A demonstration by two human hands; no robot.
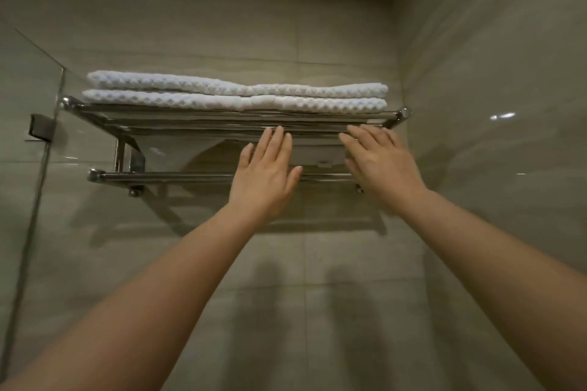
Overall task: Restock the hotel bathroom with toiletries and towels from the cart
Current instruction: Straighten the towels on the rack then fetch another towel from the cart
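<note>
Reaching up toward the towel rack (178,117) on the tiled wall (317,25), the person holds both arms out with nothing in either hand. The left hand (265,173) is flat, fingers straight and close together, its tips up at the shelf's front rails. The right hand (381,165) is just beside it, a little nearer the rack's right end, with its fingers straight and slightly fanned. Neither hand grips or pinches anything, and I cannot tell whether the fingertips actually touch the metal.

The towels (235,95), two white waffle-weave ones folded long, lie stacked one on the other on top of the shelf and run nearly its whole width. They sit above and beyond both hands, apart from them, with the front rail between.

My reading is that the towel part of the restocking is near its end: the stack is in place, and the hands look set either to square it up or to drop away. The hanging bar (165,176) below carries nothing. So the next move may call for a turn to the cart, which is out of sight, for a towel to drape there or for the toiletries. A glass panel (28,111) stands close on the left, worth minding as the arms lower
</note>
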